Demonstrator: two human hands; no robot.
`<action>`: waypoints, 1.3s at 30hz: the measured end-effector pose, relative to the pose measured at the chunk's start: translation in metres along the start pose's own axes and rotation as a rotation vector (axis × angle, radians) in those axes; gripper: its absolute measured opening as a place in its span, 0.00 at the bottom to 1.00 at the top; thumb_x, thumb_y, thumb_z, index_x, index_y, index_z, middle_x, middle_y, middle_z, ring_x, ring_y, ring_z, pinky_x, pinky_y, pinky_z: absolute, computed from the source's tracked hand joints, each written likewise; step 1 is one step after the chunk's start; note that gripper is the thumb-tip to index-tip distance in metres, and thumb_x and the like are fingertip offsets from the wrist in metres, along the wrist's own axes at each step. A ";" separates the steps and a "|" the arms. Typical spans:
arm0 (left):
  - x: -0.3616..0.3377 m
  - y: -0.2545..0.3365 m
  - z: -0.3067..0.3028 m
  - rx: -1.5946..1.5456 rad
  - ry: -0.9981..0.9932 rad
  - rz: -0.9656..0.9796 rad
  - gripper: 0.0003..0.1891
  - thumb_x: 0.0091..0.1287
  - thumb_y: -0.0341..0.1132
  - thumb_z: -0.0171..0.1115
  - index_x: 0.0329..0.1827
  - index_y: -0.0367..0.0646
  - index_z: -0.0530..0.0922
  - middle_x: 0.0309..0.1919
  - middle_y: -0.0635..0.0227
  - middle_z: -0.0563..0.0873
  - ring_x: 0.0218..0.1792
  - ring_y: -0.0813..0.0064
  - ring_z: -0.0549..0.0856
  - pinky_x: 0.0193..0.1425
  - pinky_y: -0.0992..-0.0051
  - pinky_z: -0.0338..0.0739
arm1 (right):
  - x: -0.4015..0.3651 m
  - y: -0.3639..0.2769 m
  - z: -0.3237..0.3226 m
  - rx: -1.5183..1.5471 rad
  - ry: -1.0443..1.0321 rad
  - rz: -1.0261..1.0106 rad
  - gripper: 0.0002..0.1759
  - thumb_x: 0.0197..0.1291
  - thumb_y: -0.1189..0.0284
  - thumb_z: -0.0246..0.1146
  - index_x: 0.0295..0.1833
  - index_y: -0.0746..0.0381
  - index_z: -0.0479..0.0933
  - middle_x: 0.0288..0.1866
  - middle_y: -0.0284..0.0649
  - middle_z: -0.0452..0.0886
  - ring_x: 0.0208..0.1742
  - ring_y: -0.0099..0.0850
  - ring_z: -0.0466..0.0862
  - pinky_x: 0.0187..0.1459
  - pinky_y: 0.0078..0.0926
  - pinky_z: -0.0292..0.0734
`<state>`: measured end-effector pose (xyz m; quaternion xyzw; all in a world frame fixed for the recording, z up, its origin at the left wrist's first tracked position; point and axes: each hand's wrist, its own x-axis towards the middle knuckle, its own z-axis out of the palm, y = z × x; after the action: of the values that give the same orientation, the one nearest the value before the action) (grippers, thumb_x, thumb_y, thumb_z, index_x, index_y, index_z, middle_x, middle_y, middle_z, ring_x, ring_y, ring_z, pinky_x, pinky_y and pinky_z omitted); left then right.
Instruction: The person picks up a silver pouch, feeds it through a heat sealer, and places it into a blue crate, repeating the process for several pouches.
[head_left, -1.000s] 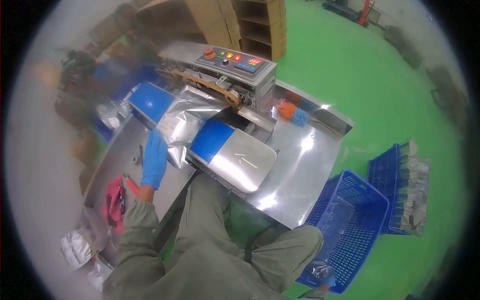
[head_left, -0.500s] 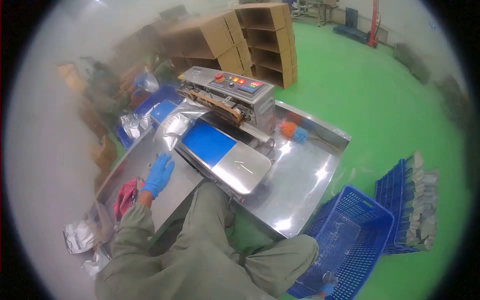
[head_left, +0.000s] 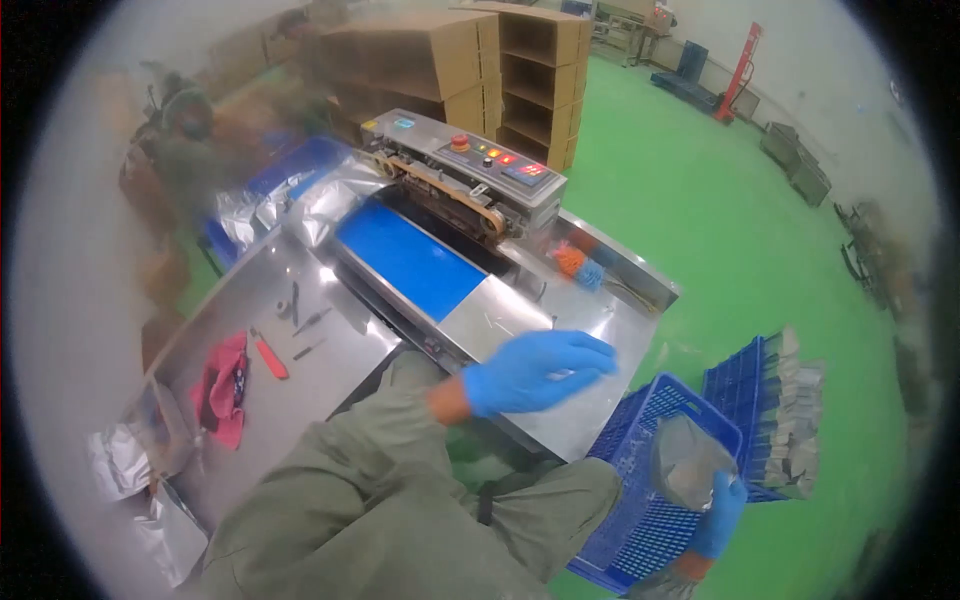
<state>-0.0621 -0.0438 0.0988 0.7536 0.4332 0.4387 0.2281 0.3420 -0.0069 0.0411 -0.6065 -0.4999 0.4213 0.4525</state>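
My left hand [head_left: 540, 372], in a blue glove, hovers over the metal end plate [head_left: 492, 318] of the conveyor with its fingers stretched out and nothing in it. Low on the right, my gloved right hand [head_left: 722, 515] grips the edge of a silvery-grey pouch [head_left: 690, 462], held over the blue plastic crate [head_left: 640, 535]. The band sealing machine [head_left: 470, 165], with lit displays and a red knob, stands behind the blue conveyor belt [head_left: 410, 260]. A silver foil bag [head_left: 335, 200] lies at the belt's far left end.
A second blue crate [head_left: 735, 400] holds several upright pouches [head_left: 795, 410]. On the left metal table lie a pink cloth [head_left: 222, 390], a red-handled tool [head_left: 268, 355] and small tools. Cardboard boxes [head_left: 540, 85] are stacked behind the machine. A blurred person [head_left: 185, 150] is at the far left.
My left hand has moved right, from above the left table to the conveyor's end plate. My right hand has come up with the pouch at the crate. The foil bag has shifted left along the belt.
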 end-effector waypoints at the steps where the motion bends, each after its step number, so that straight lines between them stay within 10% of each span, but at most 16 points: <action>1: 0.011 0.007 0.011 -0.028 -0.076 0.008 0.17 0.66 0.37 0.56 0.56 0.42 0.76 0.57 0.54 0.77 0.56 0.58 0.77 0.58 0.68 0.73 | 0.010 -0.012 -0.005 -0.052 -0.077 -0.057 0.11 0.58 0.67 0.60 0.36 0.65 0.76 0.32 0.31 0.73 0.34 0.21 0.72 0.35 0.22 0.68; 7: 0.041 -0.037 0.091 -0.222 -0.081 0.085 0.28 0.62 0.40 0.59 0.66 0.45 0.67 0.63 0.55 0.71 0.61 0.55 0.74 0.66 0.66 0.68 | 0.027 -0.108 0.070 0.106 -0.207 -0.188 0.11 0.60 0.68 0.59 0.42 0.65 0.77 0.36 0.32 0.75 0.38 0.23 0.75 0.43 0.22 0.72; 12: 0.008 -0.092 0.097 -0.181 0.036 -0.094 0.20 0.66 0.41 0.55 0.61 0.50 0.73 0.55 0.56 0.79 0.54 0.54 0.78 0.59 0.65 0.72 | 0.076 -0.020 0.118 -0.013 -0.201 -0.462 0.15 0.63 0.67 0.57 0.50 0.66 0.75 0.47 0.39 0.77 0.51 0.30 0.76 0.51 0.28 0.73; 14: 0.000 -0.099 0.092 -0.131 0.033 -0.211 0.18 0.68 0.41 0.53 0.60 0.51 0.75 0.51 0.55 0.81 0.51 0.53 0.80 0.56 0.64 0.73 | 0.080 -0.004 0.140 0.397 -0.537 -0.045 0.18 0.64 0.66 0.57 0.55 0.65 0.73 0.57 0.43 0.74 0.59 0.35 0.73 0.55 0.33 0.72; 17: -0.001 -0.100 0.086 -0.173 0.109 -0.273 0.17 0.69 0.42 0.50 0.59 0.50 0.76 0.48 0.53 0.82 0.47 0.52 0.81 0.53 0.63 0.74 | 0.038 -0.004 0.151 0.989 -0.396 0.179 0.19 0.64 0.68 0.58 0.58 0.64 0.73 0.58 0.43 0.74 0.56 0.35 0.75 0.55 0.31 0.73; 20: 0.008 -0.104 0.089 -0.151 0.100 -0.232 0.18 0.70 0.44 0.50 0.59 0.50 0.75 0.48 0.54 0.82 0.47 0.52 0.81 0.53 0.63 0.74 | 0.055 0.077 0.138 0.150 -0.174 -0.231 0.21 0.64 0.69 0.58 0.60 0.66 0.71 0.56 0.41 0.75 0.53 0.31 0.76 0.54 0.28 0.72; 24: 0.013 -0.095 0.084 -0.213 0.027 -0.256 0.18 0.70 0.43 0.49 0.60 0.50 0.75 0.48 0.53 0.82 0.48 0.52 0.81 0.54 0.63 0.74 | 0.014 0.025 0.156 0.173 -0.188 -0.097 0.21 0.65 0.67 0.57 0.59 0.69 0.70 0.56 0.43 0.76 0.54 0.32 0.75 0.54 0.27 0.71; 34: 0.004 -0.035 -0.040 -0.488 0.345 -0.264 0.18 0.71 0.38 0.53 0.61 0.42 0.74 0.45 0.58 0.85 0.45 0.78 0.82 0.52 0.76 0.75 | -0.046 -0.109 0.197 -0.102 0.524 -0.742 0.14 0.70 0.69 0.51 0.44 0.70 0.76 0.40 0.36 0.72 0.39 0.28 0.71 0.43 0.25 0.70; 36: 0.024 -0.039 -0.060 -0.496 0.547 -0.526 0.14 0.71 0.37 0.53 0.54 0.40 0.78 0.33 0.61 0.85 0.37 0.77 0.82 0.46 0.74 0.77 | -0.032 -0.118 0.213 -0.712 0.515 -1.092 0.11 0.66 0.73 0.54 0.42 0.71 0.76 0.40 0.39 0.71 0.40 0.29 0.71 0.42 0.24 0.70; 38: 0.030 -0.103 -0.059 -0.472 0.687 -0.278 0.11 0.68 0.35 0.54 0.43 0.37 0.79 0.22 0.63 0.81 0.29 0.72 0.81 0.39 0.70 0.77 | -0.015 -0.113 0.248 -0.834 0.419 -1.125 0.05 0.61 0.77 0.57 0.36 0.68 0.74 0.34 0.36 0.70 0.35 0.26 0.71 0.36 0.22 0.68; 39: 0.027 -0.122 -0.065 -0.540 0.638 -0.347 0.09 0.67 0.35 0.54 0.37 0.38 0.79 0.21 0.63 0.79 0.27 0.71 0.81 0.37 0.69 0.77 | -0.011 -0.109 0.271 -0.281 0.254 -0.708 0.03 0.59 0.78 0.57 0.32 0.66 0.71 0.30 0.34 0.68 0.31 0.24 0.69 0.32 0.21 0.66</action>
<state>-0.1663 0.0402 0.0559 0.4105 0.4717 0.7017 0.3415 0.0543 0.0269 0.0838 -0.4999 -0.6709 0.0883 0.5406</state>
